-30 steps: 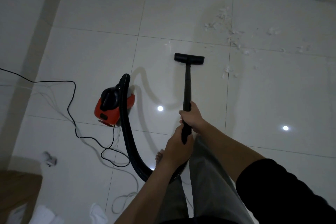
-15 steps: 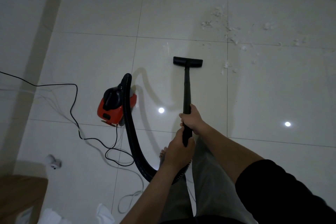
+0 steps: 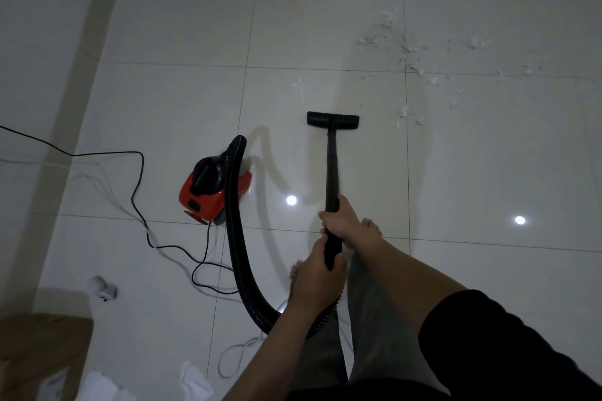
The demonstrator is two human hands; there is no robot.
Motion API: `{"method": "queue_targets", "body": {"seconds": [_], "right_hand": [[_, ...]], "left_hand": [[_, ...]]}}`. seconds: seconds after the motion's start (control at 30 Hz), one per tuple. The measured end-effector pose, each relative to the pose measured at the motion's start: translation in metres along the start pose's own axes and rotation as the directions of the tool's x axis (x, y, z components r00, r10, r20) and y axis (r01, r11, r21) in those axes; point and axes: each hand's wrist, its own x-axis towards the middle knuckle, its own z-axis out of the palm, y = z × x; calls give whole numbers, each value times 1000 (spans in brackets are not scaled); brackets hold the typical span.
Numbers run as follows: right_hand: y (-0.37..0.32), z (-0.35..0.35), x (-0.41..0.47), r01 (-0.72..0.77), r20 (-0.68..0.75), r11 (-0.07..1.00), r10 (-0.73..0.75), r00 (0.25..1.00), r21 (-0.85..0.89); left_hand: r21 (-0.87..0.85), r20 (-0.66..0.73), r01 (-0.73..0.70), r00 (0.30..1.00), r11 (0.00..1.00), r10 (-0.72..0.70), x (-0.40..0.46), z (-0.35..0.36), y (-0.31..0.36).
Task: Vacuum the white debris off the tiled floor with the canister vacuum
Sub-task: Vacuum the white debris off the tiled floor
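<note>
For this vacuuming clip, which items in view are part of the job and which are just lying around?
Part of the job:
- canister vacuum, hose, wand, floor head
- white debris, beyond the head, to its right
- left hand and right hand, both in a grip on the wand
- power cord

Lying about:
- white cable loop
- cardboard box
- crumpled white paper

Person seen from above. Right arm: black sleeve [image 3: 508,345] covering the upper arm, ends about the elbow, forearm bare below. Left arm bare as far as visible, no sleeve in frame. Left hand [image 3: 317,277] and right hand [image 3: 340,221] ungloved, no watch or rings visible. Grey trousers [image 3: 374,329], plain fabric. Feet bare [image 3: 371,226], no footwear.
</note>
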Motion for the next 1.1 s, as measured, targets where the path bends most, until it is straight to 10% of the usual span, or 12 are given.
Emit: {"method": "queue_targets", "body": {"seconds": [1.1], "right_hand": [[90, -103, -67, -16, -17, 997, 17, 1000, 76]], "left_hand": [[-9, 45, -12, 999, 1000, 12, -82, 114, 21]]}}
